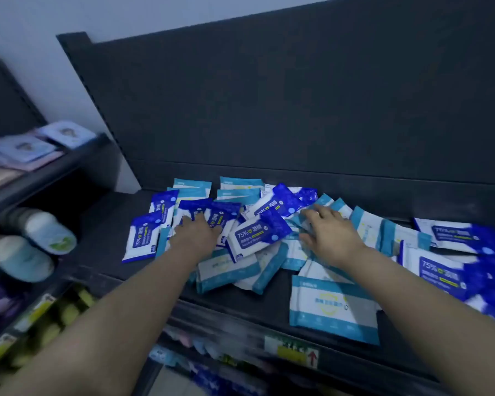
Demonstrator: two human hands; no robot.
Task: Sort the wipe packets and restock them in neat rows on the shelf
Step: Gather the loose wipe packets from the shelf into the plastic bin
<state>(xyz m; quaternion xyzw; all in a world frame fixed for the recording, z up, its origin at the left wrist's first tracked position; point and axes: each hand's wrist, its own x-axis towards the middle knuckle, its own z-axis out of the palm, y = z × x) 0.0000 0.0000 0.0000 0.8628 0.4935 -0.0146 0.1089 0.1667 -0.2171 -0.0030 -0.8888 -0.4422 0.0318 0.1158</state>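
A loose pile of wipe packets lies on the dark shelf [269, 307]. Dark blue packets [257, 235] marked 75% are mixed with light blue and white packets [333, 308]. My left hand [196, 232] reaches into the left part of the pile, where its fingers curl down onto a dark blue packet [219, 217] and the fingertips are hidden. My right hand [330, 232] rests on the light blue packets in the middle, fingers stretched out and spread. More dark blue packets [455, 238] lie at the far right.
The shelf's dark back panel [297, 110] rises behind the pile. A side shelf on the left holds flat pale packets [40, 144], with round wipe canisters [49, 232] below it. Price tags [295, 354] line the shelf's front edge, and more goods sit on the shelves beneath.
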